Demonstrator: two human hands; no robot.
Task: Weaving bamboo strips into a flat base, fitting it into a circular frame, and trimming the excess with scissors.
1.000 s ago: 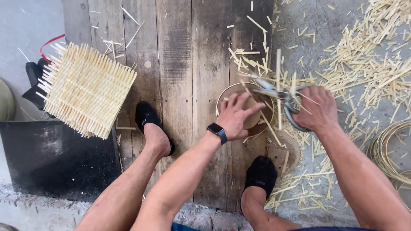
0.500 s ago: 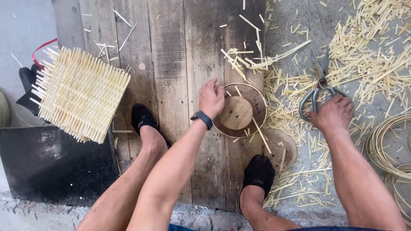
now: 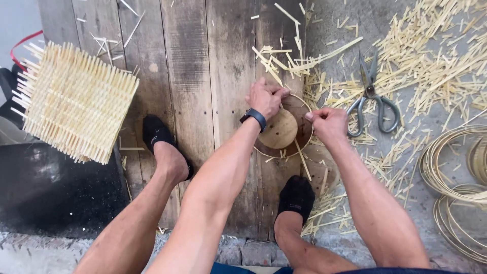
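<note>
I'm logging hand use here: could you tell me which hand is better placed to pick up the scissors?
Probably the right hand: it sits on the round hoop right beside the scissors, while the left hand lies farther across.

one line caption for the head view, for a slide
Both hands grip a round bamboo hoop on wooden planks; scissors lie nearby.

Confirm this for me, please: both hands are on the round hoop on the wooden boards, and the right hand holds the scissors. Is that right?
Not quite. In the head view, both the left hand and the right hand are on the round hoop on the wooden boards, but the right hand does not hold the scissors. They lie on the ground to its right, among the cut strips.
</note>
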